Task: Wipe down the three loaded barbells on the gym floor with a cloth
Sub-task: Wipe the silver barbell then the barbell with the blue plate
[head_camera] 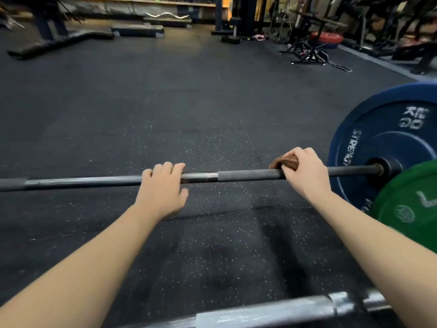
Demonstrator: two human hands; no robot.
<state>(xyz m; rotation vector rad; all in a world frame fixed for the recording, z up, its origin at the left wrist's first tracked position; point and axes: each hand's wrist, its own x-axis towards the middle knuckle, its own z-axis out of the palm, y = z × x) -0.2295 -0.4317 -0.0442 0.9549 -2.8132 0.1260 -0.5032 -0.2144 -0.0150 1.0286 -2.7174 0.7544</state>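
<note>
Head view had the right hand clamped over a crumpled brown cloth, fingers curled and pressing the cloth onto the long dark steel barbell. The cloth sat on the matte grey stretch of the shaft, right of centre, with a bunch of it sticking out past the knuckles on the far side. The left hand gripped the same barbell bare, fingers hooked over the top onto the shinier ribbed section, thumb on the near side below the shaft. Both hands were well apart on the shaft, both forearms bare and reaching forward.

The barbell ran across the frame left to right, low over the black speckled rubber floor. Its right end passed into the hub of a big blue bumper plate with white lettering, standing upright on edge. A green round weight plate overlapped the blue one from the near side; which bar it sat on could not be told. A chrome barbell shaft, blurred, crossed the bottom edge nearest the camera, under the right forearm.

Far back: a red weight plate beside a black metal stand at upper right, and a wavy silver curl bar along the far wall. Background was soft and dim.
</note>
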